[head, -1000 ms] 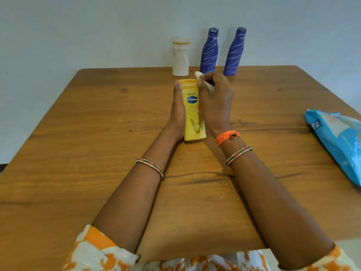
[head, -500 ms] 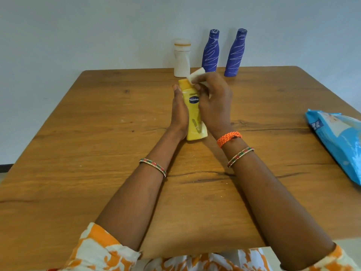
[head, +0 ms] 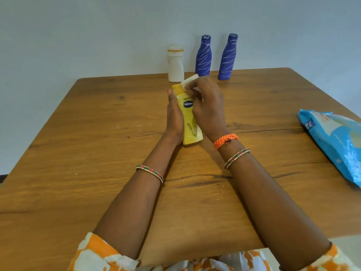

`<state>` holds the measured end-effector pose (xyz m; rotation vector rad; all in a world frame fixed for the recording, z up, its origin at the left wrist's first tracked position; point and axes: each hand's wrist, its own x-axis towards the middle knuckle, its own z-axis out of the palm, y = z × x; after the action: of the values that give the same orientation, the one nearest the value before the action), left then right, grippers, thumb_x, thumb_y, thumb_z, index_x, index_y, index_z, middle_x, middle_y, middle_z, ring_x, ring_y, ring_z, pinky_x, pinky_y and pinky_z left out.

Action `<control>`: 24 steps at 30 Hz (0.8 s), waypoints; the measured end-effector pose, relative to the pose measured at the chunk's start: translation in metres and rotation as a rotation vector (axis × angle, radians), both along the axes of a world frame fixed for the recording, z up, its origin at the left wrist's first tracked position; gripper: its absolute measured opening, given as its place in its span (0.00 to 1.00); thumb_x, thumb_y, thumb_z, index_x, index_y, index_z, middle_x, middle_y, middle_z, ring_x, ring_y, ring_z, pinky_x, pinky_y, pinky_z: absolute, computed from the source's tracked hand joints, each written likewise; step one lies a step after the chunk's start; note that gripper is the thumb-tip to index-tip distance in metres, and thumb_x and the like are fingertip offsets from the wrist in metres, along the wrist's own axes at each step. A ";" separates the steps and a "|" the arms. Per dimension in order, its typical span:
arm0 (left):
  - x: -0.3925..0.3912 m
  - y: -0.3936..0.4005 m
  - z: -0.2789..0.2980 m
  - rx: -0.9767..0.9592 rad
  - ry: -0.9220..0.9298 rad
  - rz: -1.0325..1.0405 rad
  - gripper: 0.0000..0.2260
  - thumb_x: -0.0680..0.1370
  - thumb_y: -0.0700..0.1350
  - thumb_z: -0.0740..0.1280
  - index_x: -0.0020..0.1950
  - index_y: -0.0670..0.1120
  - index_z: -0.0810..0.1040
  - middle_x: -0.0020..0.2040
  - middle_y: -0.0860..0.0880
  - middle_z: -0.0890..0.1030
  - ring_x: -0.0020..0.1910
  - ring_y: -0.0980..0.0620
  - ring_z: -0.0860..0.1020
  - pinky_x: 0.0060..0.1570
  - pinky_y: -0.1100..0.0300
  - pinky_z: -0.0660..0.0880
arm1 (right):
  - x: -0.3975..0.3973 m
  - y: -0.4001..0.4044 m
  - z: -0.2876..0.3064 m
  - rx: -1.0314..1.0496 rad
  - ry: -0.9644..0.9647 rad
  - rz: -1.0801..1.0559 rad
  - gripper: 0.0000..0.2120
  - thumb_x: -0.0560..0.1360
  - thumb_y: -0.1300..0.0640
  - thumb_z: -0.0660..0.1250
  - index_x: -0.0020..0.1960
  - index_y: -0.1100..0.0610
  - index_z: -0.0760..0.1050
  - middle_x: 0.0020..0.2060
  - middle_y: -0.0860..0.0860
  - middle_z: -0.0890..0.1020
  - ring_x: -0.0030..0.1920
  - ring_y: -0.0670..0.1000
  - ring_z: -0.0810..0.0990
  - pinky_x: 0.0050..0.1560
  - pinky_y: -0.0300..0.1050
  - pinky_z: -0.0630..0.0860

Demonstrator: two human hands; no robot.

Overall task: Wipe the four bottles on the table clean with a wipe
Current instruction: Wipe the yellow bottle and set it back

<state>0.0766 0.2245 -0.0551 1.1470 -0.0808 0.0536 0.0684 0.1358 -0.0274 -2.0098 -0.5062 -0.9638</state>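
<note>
A yellow lotion bottle stands on the wooden table, tilted slightly left. My left hand grips its left side. My right hand rests against the bottle's right side and pinches a folded white wipe at the bottle's cap. A white bottle and two blue bottles with white streaks stand upright in a row at the table's far edge.
A blue pack of wipes lies at the table's right edge. A pale wall rises right behind the row of bottles. The near table edge sits just in front of my orange-and-white sleeves.
My right hand has shifted the wipe from the bottle's upper right side up onto the cap. The bottle has tipped a little to the left. My left hand keeps its hold.
</note>
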 end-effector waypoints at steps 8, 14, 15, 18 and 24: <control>-0.001 -0.003 -0.002 0.082 -0.019 0.074 0.23 0.84 0.55 0.44 0.63 0.44 0.72 0.54 0.44 0.80 0.54 0.51 0.80 0.55 0.55 0.76 | -0.013 0.008 0.006 -0.103 -0.085 0.052 0.06 0.70 0.66 0.62 0.43 0.63 0.78 0.40 0.56 0.79 0.44 0.53 0.76 0.43 0.41 0.73; -0.005 -0.005 0.003 0.005 -0.027 0.020 0.26 0.83 0.57 0.43 0.62 0.42 0.72 0.50 0.42 0.79 0.48 0.47 0.80 0.47 0.52 0.77 | -0.003 -0.010 0.003 0.075 -0.035 0.043 0.09 0.69 0.72 0.64 0.46 0.63 0.78 0.42 0.56 0.80 0.45 0.53 0.79 0.44 0.51 0.78; -0.005 -0.005 0.004 0.014 -0.012 0.018 0.27 0.82 0.58 0.43 0.61 0.42 0.72 0.48 0.42 0.79 0.45 0.48 0.80 0.43 0.53 0.77 | 0.000 -0.014 0.002 0.124 -0.017 0.031 0.09 0.70 0.72 0.64 0.46 0.62 0.78 0.42 0.55 0.81 0.44 0.53 0.79 0.43 0.53 0.78; -0.007 -0.010 0.004 0.040 -0.030 0.017 0.26 0.83 0.57 0.43 0.61 0.42 0.72 0.50 0.41 0.79 0.49 0.47 0.79 0.48 0.53 0.77 | -0.006 -0.013 0.004 0.044 -0.067 0.012 0.09 0.69 0.72 0.64 0.45 0.62 0.79 0.41 0.55 0.81 0.44 0.52 0.78 0.44 0.49 0.77; -0.007 -0.012 0.003 0.038 -0.058 -0.003 0.24 0.83 0.55 0.43 0.57 0.45 0.74 0.50 0.44 0.80 0.50 0.50 0.80 0.51 0.55 0.76 | -0.010 -0.011 0.001 -0.060 -0.124 0.028 0.08 0.70 0.69 0.63 0.47 0.64 0.79 0.43 0.56 0.80 0.46 0.51 0.76 0.46 0.44 0.76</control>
<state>0.0699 0.2128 -0.0521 1.1838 -0.1355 0.0835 0.0581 0.1245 -0.0260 -1.9993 -0.6362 -1.0722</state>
